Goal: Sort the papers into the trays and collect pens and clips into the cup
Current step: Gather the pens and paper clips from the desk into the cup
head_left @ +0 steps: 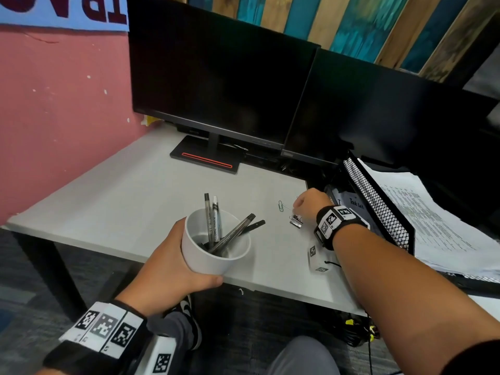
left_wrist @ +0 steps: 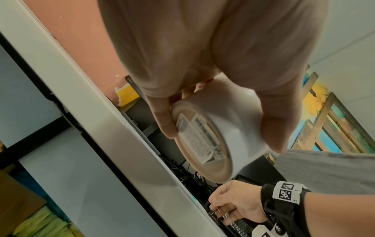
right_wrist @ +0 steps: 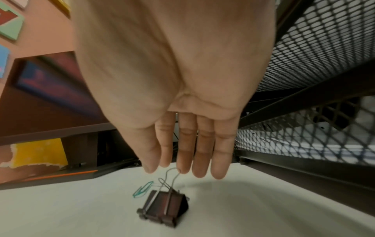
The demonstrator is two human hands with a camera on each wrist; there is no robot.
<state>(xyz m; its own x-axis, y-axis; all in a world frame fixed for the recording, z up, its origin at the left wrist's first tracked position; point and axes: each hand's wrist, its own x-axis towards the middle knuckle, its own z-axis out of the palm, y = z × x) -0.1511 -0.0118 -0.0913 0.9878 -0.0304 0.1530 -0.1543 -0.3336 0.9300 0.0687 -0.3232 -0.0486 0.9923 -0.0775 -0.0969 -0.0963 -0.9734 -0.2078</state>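
The desk (head_left: pixel 130 190) was a pale grey-white top on dark legs, set against a pink wall. Directly on it stood a black monitor base (head_left: pixel 205 159) with a red stripe, toward the back. A green paperclip (head_left: pixel 280 206) lay flat near the middle, and just beside it sat a black binder clip (right_wrist: pixel 165 206) with its wire arms raised. A small white tagged block (head_left: pixel 316 259) rested near the front edge. At the right side stood a black mesh tray (head_left: pixel 378 204), touching the desk and holding printed papers.
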